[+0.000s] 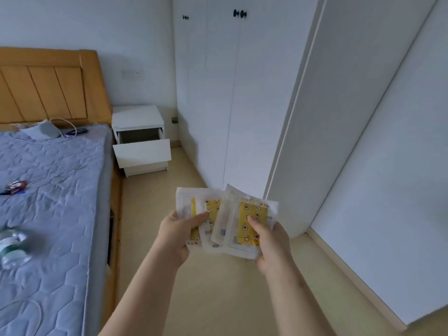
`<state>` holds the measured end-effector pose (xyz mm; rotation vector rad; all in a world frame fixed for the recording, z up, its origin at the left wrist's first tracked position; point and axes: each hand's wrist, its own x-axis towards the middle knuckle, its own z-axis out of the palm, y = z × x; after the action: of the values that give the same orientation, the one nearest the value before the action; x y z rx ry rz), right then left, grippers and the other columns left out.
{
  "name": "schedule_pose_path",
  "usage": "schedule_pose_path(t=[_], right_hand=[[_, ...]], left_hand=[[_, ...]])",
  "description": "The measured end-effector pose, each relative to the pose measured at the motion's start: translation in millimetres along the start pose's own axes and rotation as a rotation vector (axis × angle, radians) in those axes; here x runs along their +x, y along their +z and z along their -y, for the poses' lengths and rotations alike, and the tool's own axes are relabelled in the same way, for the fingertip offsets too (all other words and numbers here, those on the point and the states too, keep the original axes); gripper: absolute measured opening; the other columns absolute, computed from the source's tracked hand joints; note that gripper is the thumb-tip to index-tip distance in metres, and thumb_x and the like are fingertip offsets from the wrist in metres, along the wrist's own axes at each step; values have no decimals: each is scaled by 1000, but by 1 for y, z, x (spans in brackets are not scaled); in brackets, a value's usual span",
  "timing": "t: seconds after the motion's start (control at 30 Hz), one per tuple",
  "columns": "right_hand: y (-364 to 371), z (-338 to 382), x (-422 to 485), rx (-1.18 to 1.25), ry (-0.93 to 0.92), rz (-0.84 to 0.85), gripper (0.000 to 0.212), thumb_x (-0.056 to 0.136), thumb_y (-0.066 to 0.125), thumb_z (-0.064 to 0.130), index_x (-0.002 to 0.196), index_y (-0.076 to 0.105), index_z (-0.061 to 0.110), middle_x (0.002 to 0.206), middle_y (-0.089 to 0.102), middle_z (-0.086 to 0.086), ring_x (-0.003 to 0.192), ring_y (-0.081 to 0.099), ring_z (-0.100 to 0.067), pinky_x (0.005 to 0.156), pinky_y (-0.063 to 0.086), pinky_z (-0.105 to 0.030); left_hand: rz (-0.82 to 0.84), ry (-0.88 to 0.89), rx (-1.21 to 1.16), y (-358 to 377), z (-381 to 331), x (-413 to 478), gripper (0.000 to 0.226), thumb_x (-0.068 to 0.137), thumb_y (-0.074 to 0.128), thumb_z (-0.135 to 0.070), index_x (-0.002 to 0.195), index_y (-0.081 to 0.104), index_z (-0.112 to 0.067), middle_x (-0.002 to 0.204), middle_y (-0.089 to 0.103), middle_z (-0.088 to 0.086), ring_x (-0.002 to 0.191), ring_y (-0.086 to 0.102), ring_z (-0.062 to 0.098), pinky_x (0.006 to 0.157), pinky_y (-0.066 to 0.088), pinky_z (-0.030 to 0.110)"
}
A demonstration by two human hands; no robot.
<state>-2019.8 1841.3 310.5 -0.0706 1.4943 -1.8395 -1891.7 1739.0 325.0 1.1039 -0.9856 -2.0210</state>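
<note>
light: soft, even daylight | shadows: faint | edges: bowed (wide-angle) | focus: slightly soft

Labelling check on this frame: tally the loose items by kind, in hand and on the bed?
yellow-print packets, fanned between left hand and right hand: 3 visible; the overlap may hide more
clear bottle on the bed: 1
red wrapper on the bed: 1
grey pouch on the bed: 1
Total: 6

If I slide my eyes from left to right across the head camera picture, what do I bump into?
A clear bottle on the bed → white nightstand with its drawer open → left hand → yellow-patterned packets → right hand → big white panel.
</note>
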Motion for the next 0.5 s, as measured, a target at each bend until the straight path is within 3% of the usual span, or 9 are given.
schedule_pose_path(t=[0.1, 0.27, 0.5], right_hand=[[53, 2, 41, -33, 35, 71, 25, 83, 69, 6, 106, 60, 5, 99, 70, -16, 90, 68, -33, 73, 57, -45], [157, 10, 102, -40, 64, 186, 28, 83, 68, 4, 110, 60, 4, 101, 70, -15, 90, 68, -31, 63, 56, -38], [265, 6, 176, -34, 78, 234, 17, 82, 68, 2, 98, 65, 7, 95, 72, -14, 84, 69, -30, 69, 57, -42]], left_hand=[[-28, 59, -21, -15, -35, 49, 29, 75, 71, 5, 99, 61, -9, 94, 72, 16, 85, 69, 34, 79, 55, 53], [-62, 97, -40, -46, -103, 132, 30, 75, 73, 1, 101, 63, -8, 91, 73, 14, 82, 71, 33, 79, 55, 55], [-91, 98, -42, -88, -160, 230, 18, 87, 63, -7, 105, 64, -12, 100, 72, 16, 96, 67, 39, 85, 51, 59]])
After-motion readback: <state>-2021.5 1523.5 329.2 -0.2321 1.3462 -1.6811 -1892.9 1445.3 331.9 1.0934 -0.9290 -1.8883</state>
